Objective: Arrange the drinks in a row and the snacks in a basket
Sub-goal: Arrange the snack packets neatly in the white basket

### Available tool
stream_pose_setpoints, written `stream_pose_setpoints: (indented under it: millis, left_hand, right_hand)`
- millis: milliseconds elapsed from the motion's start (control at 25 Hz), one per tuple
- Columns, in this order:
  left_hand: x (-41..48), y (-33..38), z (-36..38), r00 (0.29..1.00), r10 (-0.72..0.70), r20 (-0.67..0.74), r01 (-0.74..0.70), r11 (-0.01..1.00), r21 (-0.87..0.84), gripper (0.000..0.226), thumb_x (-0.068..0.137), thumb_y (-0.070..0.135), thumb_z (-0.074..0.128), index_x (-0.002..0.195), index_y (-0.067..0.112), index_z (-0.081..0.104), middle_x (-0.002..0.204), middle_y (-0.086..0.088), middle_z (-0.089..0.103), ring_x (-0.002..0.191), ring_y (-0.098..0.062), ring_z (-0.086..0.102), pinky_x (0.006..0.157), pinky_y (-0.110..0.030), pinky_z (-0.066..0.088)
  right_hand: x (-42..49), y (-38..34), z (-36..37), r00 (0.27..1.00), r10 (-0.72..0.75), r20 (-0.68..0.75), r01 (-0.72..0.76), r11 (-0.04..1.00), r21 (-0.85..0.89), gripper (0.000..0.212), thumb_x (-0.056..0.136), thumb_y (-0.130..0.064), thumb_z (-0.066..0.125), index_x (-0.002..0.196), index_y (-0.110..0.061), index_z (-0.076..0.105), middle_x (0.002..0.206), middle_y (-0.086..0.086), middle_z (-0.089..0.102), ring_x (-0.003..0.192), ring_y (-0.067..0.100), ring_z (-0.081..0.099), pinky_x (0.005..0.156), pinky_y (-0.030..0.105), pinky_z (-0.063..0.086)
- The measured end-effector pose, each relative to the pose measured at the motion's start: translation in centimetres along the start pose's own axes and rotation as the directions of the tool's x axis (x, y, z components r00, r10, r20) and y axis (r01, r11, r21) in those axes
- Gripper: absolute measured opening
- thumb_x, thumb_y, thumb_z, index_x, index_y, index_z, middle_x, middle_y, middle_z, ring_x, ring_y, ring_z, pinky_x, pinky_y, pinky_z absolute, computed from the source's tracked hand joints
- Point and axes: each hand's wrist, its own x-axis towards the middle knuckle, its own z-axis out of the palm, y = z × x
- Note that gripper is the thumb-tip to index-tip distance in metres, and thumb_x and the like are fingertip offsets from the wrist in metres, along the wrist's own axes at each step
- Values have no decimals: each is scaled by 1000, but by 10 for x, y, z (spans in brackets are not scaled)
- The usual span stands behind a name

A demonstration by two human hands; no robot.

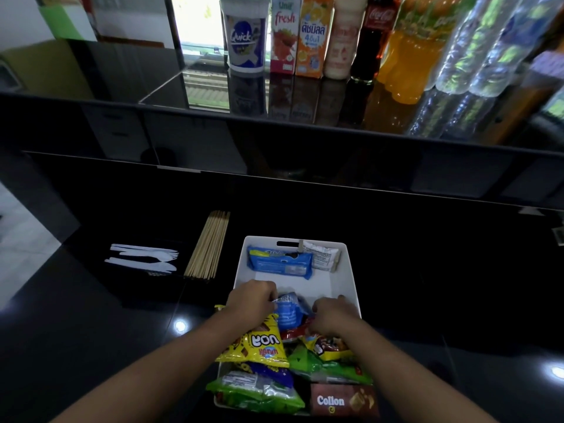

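- White basket (244, 261) — on the black counter (91, 346), directly before the person; all places below are given from it.
- Left hand (253, 296): over the basket's middle, by its left wall. The fingers are curled tight and pinch the top edge of a blue packet (288, 312).
- Right hand (334, 312): over the basket's middle, towards its right wall. The fingers are curled down among the packets, and it cannot be told whether they hold anything.
- Blue packet: at the basket's middle, between the two hands, above a red packet (293, 334).
- Blue biscuit pack (279, 261): flat at the basket's far end. A small white packet (323, 254) lies just beside it in the far right corner.
- Yellow bag (262, 343): near half, left side, overlapping the left rim.
- Purple bag (271, 372) and green bag (256, 392): near left corner, with the green bag spilling over the near rim.
- Second green bag (323, 364): near half, right side.
- Brown Collon box (343, 399): near right corner.
- Drinks — in a row on the raised glossy ledge (183, 117) well beyond the basket's far end, left to right: Quick cup (246, 38), strawberry carton (283, 35), orange carton (312, 35), pale bottle (343, 38), cola bottle (374, 35), orange soda bottle (409, 47), water bottles (464, 47).
- Wooden skewers (209, 244): a bundle on the counter, near the basket's far left corner.
- White plastic cutlery (143, 259): on the counter, left of the basket, beyond the skewers.
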Motion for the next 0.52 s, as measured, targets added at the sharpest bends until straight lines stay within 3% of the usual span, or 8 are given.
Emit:
stream_pose_setpoints:
  millis: [160,320,400,520]
  left_hand:
    - [1,-3,3,999,2,39,-1,1000,-20,22,83,38,66,102,28,60,106,2,67,96,-18,61,68,-27,44]
    - [6,-10,7,953,13,302,23,993,-116,69,81,38,71,139,21,38,136,-9,51,118,-25,53,94,-34,47]
    - [11,-11,8,917,15,400,26,995,-96,82,80,38,73,146,19,28,144,-10,44,125,-27,49,99,-33,44]
    - [16,-8,6,905,36,423,-51,998,24,85,75,40,77,143,18,30,141,-10,47,122,-28,49,98,-36,45]
  right_hand:
    - [0,1,5,1000,17,-12,-19,995,-97,47,78,-53,63,115,-23,61,116,1,62,122,26,39,88,35,31]
    - [-6,2,13,999,44,12,-42,991,-127,50,76,-52,60,119,-26,58,120,0,57,127,27,33,94,39,31]
    - [-11,3,13,999,46,7,-44,991,-122,48,76,-51,59,117,-28,57,120,-2,59,126,27,37,93,40,30]
    - [-19,2,8,997,35,-73,-44,991,-129,49,77,-54,56,121,-34,51,120,-4,59,121,26,43,91,41,29]
